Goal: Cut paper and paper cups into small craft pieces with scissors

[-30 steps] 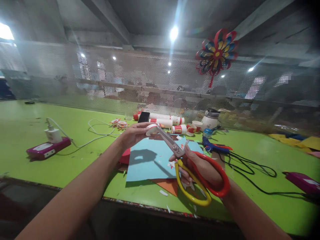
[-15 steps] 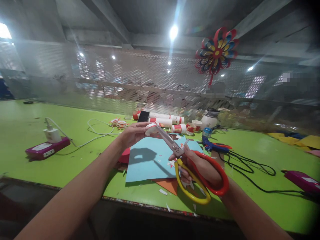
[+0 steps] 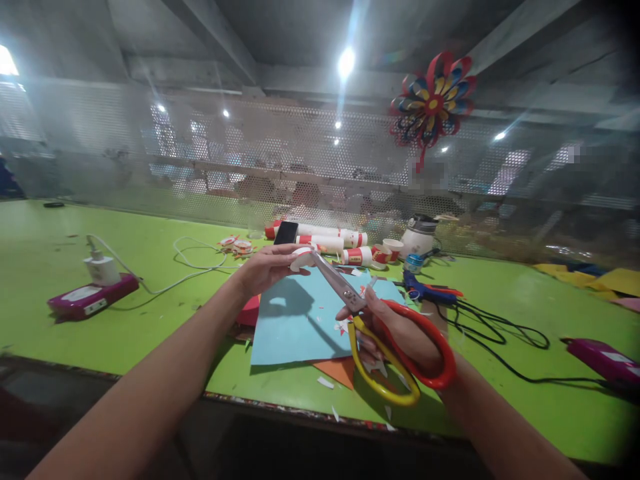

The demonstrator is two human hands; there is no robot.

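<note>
My left hand (image 3: 267,267) is closed on a small curved white paper piece (image 3: 301,259) with a reddish edge, above the table. Scissors (image 3: 345,287) with one red and one yellow handle are in my right hand (image 3: 400,327), whose fingers wrap about the handles. The blade tips meet the white paper piece beside my left fingertips. Below both hands lies a sheet of light blue paper (image 3: 285,327), with white and red scraps on it. An orange sheet (image 3: 340,371) sticks out from under its front edge.
Red-and-white paper cups (image 3: 357,257) and a black phone (image 3: 287,233) lie behind my hands. To the right are a blue glue gun (image 3: 430,290), its black cord and a white jug (image 3: 419,237). Purple power strips (image 3: 95,297) sit at both sides. A perforated screen (image 3: 210,167) stands behind.
Almost nothing differs. The view has shifted very slightly, while both hands, the scissors and the white paper piece keep about the same places.
</note>
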